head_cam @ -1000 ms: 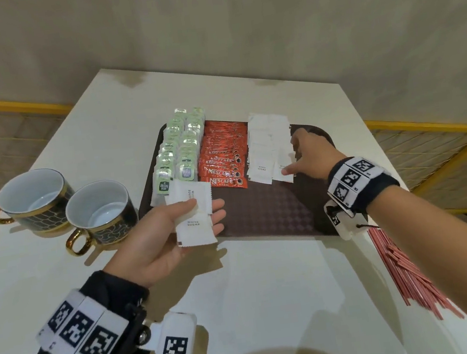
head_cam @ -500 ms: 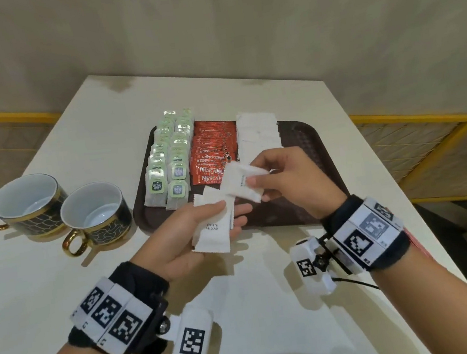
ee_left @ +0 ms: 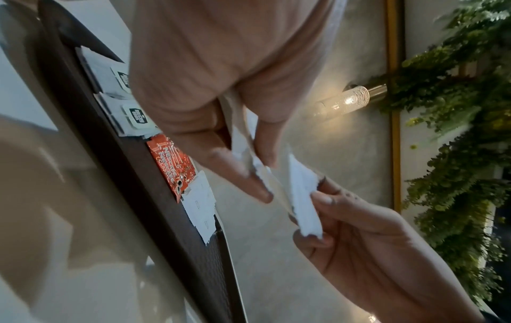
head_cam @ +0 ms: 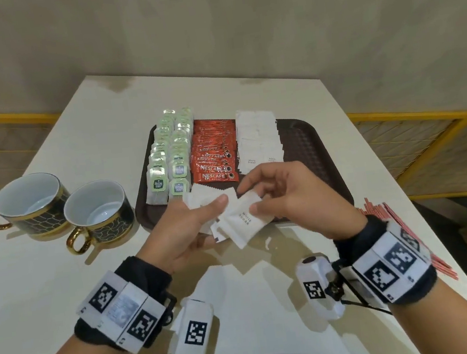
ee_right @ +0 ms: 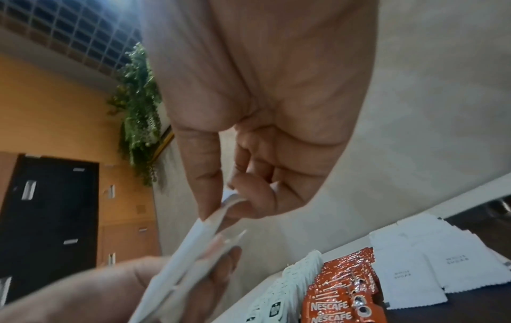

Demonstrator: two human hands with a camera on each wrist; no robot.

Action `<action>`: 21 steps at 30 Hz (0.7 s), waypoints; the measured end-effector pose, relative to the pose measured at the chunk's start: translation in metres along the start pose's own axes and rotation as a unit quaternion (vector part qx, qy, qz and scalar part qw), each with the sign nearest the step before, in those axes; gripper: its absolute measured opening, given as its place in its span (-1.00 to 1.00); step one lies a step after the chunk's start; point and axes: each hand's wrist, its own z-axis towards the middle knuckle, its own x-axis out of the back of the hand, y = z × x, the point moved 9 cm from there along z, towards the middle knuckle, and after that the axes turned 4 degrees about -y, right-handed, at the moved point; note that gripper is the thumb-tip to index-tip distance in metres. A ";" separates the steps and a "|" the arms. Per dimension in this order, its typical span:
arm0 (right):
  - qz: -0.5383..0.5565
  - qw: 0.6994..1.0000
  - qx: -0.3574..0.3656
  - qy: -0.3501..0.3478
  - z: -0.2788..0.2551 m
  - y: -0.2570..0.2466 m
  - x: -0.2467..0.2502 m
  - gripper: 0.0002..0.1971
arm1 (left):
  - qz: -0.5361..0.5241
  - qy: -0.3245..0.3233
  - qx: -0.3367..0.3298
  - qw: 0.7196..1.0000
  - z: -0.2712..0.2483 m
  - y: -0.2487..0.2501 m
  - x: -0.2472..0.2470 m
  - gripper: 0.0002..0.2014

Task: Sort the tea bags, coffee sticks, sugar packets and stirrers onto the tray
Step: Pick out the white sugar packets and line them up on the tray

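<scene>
Sugar packets (head_cam: 225, 216) sit fanned in the left hand (head_cam: 181, 237), thumb pressed on top, above the tray's (head_cam: 312, 151) near edge. Right hand (head_cam: 294, 198) pinches the topmost one. Only the head view shows stirrers (head_cam: 404, 222) on the surface by the right wrist; wrist views show tea bags (ee_right: 290, 282) and coffee sticks (ee_right: 343, 290) up close.

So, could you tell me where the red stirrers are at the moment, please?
In the head view the red stirrers lie on the table at its right edge, off the tray, partly hidden behind the right wrist.
</scene>
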 end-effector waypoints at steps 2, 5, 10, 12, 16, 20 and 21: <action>-0.070 0.997 0.015 -0.001 0.002 0.001 -0.006 -0.82 | 0.032 -0.010 0.001 0.999 0.000 -0.004 -0.003 -0.66; -0.179 0.983 0.039 0.007 0.003 0.002 -0.011 -0.86 | 0.029 -0.037 0.014 0.999 -0.002 -0.008 -0.009 -0.52; -0.190 0.980 0.047 0.021 0.003 0.005 -0.011 -0.88 | 0.010 -0.112 0.010 0.994 -0.007 -0.009 -0.026 -0.70; -0.117 0.991 0.040 0.056 0.004 0.009 -0.004 -0.84 | 0.032 -0.107 -0.003 0.994 -0.005 -0.010 -0.027 -0.77; 0.004 0.991 -0.030 0.130 -0.003 0.034 0.014 -0.69 | 0.027 -0.051 -0.036 0.998 0.005 -0.004 -0.021 -0.78; 0.116 0.983 -0.098 0.104 -0.008 0.057 0.011 -0.81 | 0.046 -0.052 -0.040 0.997 0.015 -0.004 -0.025 -0.75; 0.122 0.982 -0.103 0.103 -0.007 0.060 0.014 -0.84 | 0.047 -0.064 -0.032 0.996 0.017 -0.005 -0.029 -0.75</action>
